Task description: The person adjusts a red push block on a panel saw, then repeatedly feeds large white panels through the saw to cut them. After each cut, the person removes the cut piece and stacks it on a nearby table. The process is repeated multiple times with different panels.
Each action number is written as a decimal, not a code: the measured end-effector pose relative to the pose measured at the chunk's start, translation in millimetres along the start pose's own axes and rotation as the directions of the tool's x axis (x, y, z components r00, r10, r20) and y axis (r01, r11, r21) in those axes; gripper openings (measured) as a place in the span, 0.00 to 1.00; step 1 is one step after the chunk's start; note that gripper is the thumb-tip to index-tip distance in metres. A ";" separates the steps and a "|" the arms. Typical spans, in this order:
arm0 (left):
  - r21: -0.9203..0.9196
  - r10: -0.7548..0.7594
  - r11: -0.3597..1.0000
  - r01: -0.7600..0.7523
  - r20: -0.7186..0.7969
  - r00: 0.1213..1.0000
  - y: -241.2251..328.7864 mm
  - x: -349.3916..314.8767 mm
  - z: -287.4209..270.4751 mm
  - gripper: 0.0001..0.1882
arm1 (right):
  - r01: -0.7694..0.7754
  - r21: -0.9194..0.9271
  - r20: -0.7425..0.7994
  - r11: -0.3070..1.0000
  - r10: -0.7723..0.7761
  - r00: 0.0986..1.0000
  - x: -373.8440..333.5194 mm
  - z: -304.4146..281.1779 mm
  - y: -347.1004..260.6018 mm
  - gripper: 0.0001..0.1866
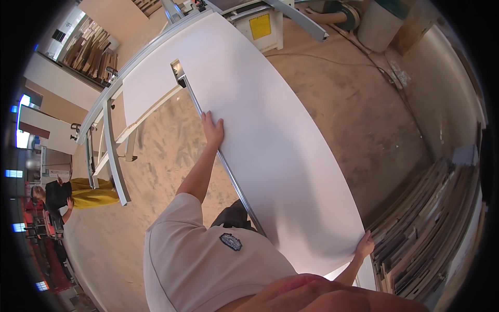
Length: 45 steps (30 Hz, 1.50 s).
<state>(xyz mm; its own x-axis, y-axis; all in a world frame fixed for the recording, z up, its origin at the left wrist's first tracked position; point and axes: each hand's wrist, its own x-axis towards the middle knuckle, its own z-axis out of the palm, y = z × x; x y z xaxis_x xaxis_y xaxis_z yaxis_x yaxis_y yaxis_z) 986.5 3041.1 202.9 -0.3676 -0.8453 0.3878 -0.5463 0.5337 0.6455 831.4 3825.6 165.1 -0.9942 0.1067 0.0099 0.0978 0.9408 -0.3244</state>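
Observation:
A large white panel point(270, 130) reaches from the far machine frame down to my body. My left hand point(212, 131) lies on its left edge, fingers stretched forward and thumb apart, beside a thin metal strip point(234, 179) that runs along that edge. At the near right corner, my right hand point(365, 245) is closed around the panel's edge; its fingertips are partly hidden. Near the far end of the strip, a small metal fitting point(178, 70) sits in a notch by the panel.
A sliding-table machine frame point(117, 86) with metal arms point(115, 161) stands far left. Stacked wood strips point(426, 229) lie at right. A person point(57, 200) in dark and yellow clothing is at far left. A cable point(332, 60) crosses the dusty floor near a grey bin point(381, 26).

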 end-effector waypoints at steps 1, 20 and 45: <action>-0.011 -0.001 1.000 0.001 0.010 1.000 -2.3 -2.0 -0.3 0.34 | 0.007 0.020 -0.010 1.000 -0.007 1.000 -6.5 -1.3 -0.5 0.30; -0.005 -0.050 0.999 0.050 0.013 0.999 4.7 -11.5 -5.7 0.30 | 0.042 0.041 0.032 0.998 -0.043 0.999 2.0 -17.8 7.1 0.30; -0.112 -0.068 0.992 0.061 -0.055 0.996 -9.8 -9.5 8.0 0.28 | 0.093 0.108 0.089 0.990 -0.103 0.991 3.0 -24.7 7.7 0.30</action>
<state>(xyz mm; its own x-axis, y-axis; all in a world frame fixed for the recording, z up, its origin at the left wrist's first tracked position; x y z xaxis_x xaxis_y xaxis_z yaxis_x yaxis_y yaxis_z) 989.3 3044.1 187.6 -0.2881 -0.8796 0.3784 -0.4800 0.4746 0.7378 830.3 3841.1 186.0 -0.9990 -0.0193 -0.0406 -0.0003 0.9063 -0.4227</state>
